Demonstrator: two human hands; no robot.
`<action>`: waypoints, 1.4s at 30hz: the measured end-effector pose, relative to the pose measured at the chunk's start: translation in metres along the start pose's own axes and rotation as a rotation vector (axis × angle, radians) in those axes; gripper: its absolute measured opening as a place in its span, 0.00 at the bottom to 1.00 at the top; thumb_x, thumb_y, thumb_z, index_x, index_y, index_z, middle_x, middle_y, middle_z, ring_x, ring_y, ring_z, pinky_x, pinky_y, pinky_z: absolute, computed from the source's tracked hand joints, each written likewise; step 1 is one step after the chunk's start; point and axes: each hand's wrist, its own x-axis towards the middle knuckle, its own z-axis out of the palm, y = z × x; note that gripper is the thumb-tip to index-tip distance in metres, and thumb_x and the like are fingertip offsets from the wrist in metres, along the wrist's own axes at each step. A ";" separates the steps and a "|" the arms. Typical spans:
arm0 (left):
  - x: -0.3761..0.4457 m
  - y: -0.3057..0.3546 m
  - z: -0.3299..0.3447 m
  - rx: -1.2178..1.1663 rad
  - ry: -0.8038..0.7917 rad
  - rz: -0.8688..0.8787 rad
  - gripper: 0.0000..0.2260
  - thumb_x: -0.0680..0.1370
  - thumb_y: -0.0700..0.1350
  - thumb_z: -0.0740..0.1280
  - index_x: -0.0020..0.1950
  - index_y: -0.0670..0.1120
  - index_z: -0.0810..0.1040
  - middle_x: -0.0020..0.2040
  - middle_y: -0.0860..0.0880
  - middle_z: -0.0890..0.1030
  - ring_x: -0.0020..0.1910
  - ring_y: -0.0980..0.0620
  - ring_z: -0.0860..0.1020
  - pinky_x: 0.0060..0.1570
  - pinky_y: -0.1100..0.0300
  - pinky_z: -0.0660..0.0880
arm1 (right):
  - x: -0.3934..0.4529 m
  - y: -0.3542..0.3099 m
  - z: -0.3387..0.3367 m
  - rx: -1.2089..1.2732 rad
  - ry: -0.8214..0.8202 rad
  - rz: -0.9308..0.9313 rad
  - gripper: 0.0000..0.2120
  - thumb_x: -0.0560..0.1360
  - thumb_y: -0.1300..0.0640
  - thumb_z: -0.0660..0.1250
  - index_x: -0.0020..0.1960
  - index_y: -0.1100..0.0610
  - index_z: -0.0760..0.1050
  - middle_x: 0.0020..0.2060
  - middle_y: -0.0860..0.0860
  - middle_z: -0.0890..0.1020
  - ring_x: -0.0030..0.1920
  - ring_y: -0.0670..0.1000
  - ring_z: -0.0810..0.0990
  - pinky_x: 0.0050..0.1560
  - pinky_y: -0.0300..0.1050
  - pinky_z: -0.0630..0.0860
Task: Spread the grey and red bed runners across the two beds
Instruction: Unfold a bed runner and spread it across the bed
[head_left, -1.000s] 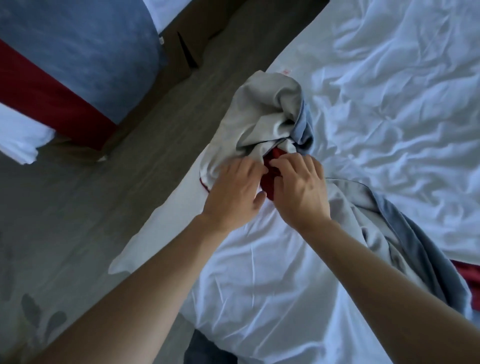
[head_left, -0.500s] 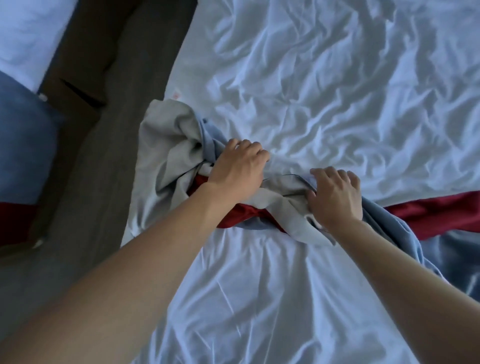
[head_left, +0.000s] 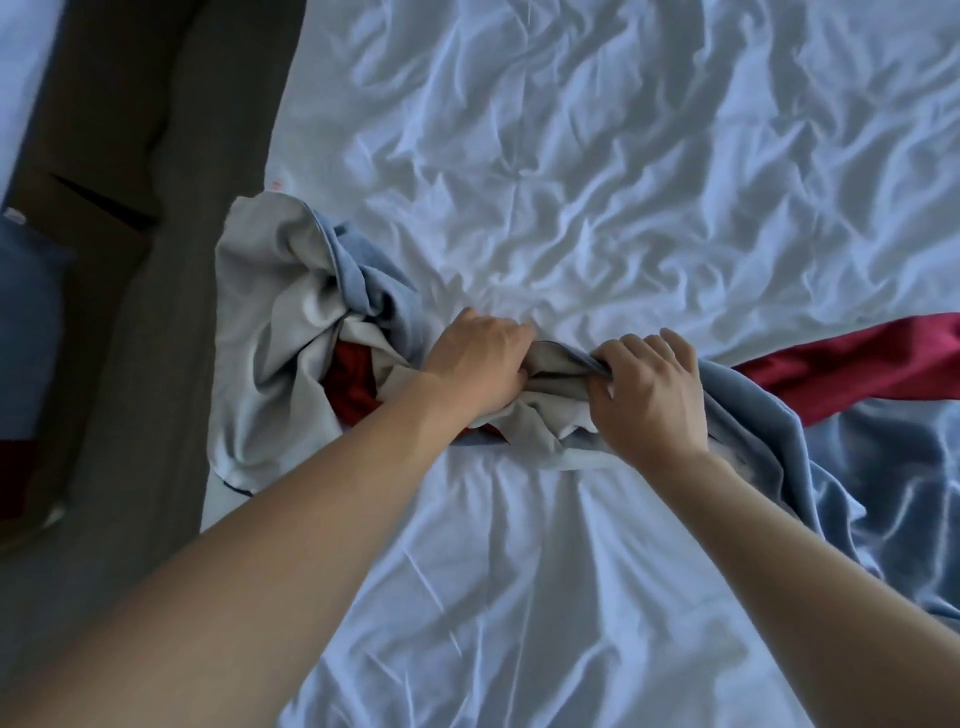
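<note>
Where both hands grip bunched runner (head_left: 291, 322), creased white bed (head_left: 597, 171), dark floor (head_left: 135, 332)

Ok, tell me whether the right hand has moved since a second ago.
Yes. The right hand has moved right along the runner, away from the left hand and the bed's left edge; earlier the hands touched, now bunched fabric shows between them.

Creased white cotton-like bed sheet (head_left: 597, 156); satiny grey-and-red cloth runner (head_left: 857, 364); matt dark floor (head_left: 130, 364).
</note>
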 end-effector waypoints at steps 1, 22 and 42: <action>-0.006 0.006 0.001 -0.015 0.027 -0.008 0.05 0.77 0.46 0.63 0.50 0.45 0.74 0.46 0.47 0.80 0.45 0.44 0.78 0.48 0.54 0.63 | -0.006 0.000 -0.003 0.009 0.016 -0.013 0.02 0.71 0.65 0.68 0.40 0.60 0.79 0.33 0.54 0.78 0.36 0.60 0.74 0.59 0.59 0.72; -0.194 0.131 0.092 0.072 0.118 -0.175 0.03 0.71 0.42 0.66 0.43 0.47 0.77 0.40 0.47 0.77 0.43 0.44 0.75 0.47 0.52 0.70 | -0.219 0.005 -0.004 0.140 -0.165 -0.283 0.08 0.74 0.53 0.68 0.37 0.55 0.78 0.31 0.50 0.77 0.35 0.56 0.75 0.54 0.53 0.73; -0.064 -0.037 -0.017 0.120 0.293 -0.593 0.34 0.68 0.62 0.72 0.67 0.46 0.68 0.61 0.43 0.74 0.59 0.41 0.72 0.51 0.46 0.72 | -0.039 -0.071 0.018 0.133 -0.183 -0.111 0.09 0.75 0.56 0.67 0.53 0.58 0.81 0.43 0.53 0.83 0.46 0.59 0.79 0.59 0.53 0.71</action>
